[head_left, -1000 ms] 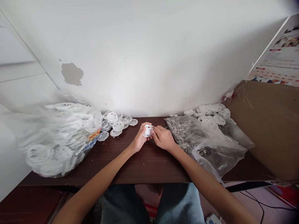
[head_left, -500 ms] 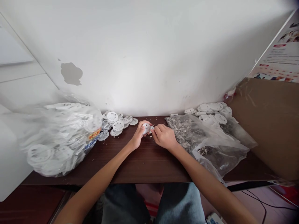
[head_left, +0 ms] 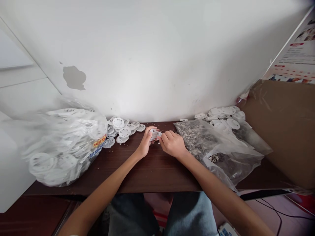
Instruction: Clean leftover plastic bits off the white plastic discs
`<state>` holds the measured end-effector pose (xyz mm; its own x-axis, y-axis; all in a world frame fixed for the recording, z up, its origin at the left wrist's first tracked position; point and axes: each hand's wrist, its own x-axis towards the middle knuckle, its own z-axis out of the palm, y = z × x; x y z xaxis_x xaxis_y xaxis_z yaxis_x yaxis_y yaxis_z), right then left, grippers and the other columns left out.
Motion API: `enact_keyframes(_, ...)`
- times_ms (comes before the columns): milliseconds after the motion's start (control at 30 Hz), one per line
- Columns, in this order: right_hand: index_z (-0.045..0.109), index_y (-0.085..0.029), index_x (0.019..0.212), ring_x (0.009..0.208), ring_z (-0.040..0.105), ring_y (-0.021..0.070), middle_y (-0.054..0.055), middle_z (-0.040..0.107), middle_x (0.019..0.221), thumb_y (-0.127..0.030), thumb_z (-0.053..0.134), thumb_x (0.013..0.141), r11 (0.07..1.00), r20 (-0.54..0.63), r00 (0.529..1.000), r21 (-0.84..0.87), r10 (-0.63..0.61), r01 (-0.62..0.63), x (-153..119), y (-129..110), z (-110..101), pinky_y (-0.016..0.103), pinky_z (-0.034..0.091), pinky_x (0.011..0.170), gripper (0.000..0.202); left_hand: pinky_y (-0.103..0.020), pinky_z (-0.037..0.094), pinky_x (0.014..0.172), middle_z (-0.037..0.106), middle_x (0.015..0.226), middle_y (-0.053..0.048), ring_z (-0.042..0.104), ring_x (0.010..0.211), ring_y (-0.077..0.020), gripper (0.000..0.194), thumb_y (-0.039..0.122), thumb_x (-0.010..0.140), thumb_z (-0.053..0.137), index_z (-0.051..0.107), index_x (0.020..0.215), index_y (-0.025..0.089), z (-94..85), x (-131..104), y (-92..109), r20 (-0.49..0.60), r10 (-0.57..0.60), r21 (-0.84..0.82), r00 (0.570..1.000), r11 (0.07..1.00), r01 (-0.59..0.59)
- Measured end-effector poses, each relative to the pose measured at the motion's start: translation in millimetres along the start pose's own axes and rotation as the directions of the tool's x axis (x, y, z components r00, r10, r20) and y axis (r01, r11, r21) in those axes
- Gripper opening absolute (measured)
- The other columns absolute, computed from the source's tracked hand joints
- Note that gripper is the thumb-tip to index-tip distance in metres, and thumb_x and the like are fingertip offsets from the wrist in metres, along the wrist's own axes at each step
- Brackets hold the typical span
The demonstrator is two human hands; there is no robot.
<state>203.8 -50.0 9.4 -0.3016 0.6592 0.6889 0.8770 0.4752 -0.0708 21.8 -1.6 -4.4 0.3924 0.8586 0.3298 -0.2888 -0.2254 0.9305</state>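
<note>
Between my hands, above the dark brown table, is a round white plastic disc with dark openings. My left hand is closed on its left side, fingers curled behind it. Pinched at the disc's right edge, my right hand hides part of it; whether a small piece sits between those fingertips I cannot make out. Left of my hands lies a loose pile of slotted white discs. More slotted discs fill a clear plastic bag farther left.
A clear bag of small whitish bits lies to the right. Behind it is another heap of white discs. A brown cardboard box stands at the right edge. A white wall rises behind the table; tiny scraps lie scattered.
The view has shifted very slightly. Both hands stay at the same spot on the disc, with only a small change in the disc's tilt.
</note>
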Motion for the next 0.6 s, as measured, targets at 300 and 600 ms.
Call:
enact_keyframes(300,0.061,-0.022,0.084,0.078,0.053,0.0237,0.011,0.063,0.083,-0.038,0.039,0.114,0.997,-0.026,0.999,-0.072,0.018,-0.02,2.8,2.3,3.1,0.037,0.031,0.064,0.041,-0.03,0.043,0.067,0.069,0.125,-0.011,0.061,0.08,-0.0177,0.043,0.057,0.101,0.058,0.057,0.131,0.025,6.7,1.4,2.9,-0.02,0.015,-0.193,1.0,0.981,-0.018)
enact_keyframes(600,0.064,-0.02,0.087,0.08,0.055,0.0233,0.01,0.064,0.084,-0.036,0.041,0.114,0.995,-0.043,0.999,-0.095,-0.005,0.001,1.7,2.7,3.2,0.037,0.031,0.065,0.039,-0.029,0.044,0.067,0.069,0.128,-0.012,0.062,0.082,-0.018,0.042,0.054,0.102,0.057,0.056,0.131,0.024,8.4,-1.6,2.7,0.017,-0.02,-0.175,1.0,0.984,0.022)
